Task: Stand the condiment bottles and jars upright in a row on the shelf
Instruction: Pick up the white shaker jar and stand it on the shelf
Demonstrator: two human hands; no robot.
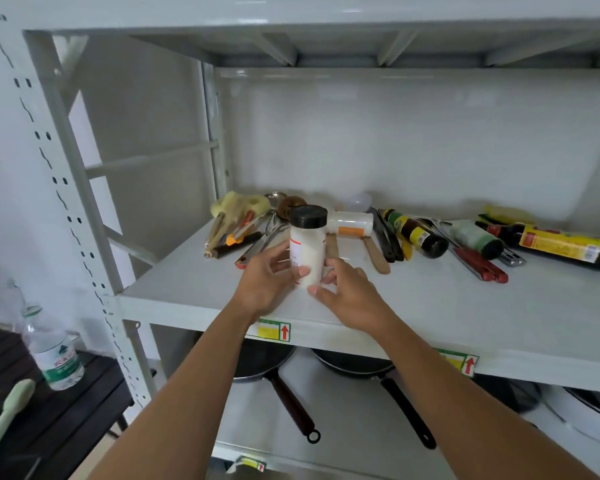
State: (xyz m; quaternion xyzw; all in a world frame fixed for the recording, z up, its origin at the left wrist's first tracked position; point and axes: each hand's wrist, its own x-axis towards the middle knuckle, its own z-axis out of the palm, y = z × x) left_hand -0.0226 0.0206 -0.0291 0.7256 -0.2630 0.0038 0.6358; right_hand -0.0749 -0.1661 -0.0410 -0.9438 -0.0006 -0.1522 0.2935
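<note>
A white jar with a black lid (pixel 307 244) stands upright near the front of the grey shelf (pixel 465 306). My left hand (pixel 267 282) wraps its lower left side and my right hand (pixel 347 296) touches its lower right side. Behind it a second white jar with an orange label (pixel 350 224) lies on its side. To the right lie a small dark bottle with a yellow label (pixel 414 233), a green bottle (pixel 475 237) and a large dark sauce bottle (pixel 551 245), all on their sides.
Kitchen utensils (pixel 243 230) are heaped at the shelf's back left, and knives and red-handled tools (pixel 478 263) lie among the bottles. Frying pans (pixel 284 386) sit on the shelf below. A water bottle (pixel 54 355) stands on a dark table at left.
</note>
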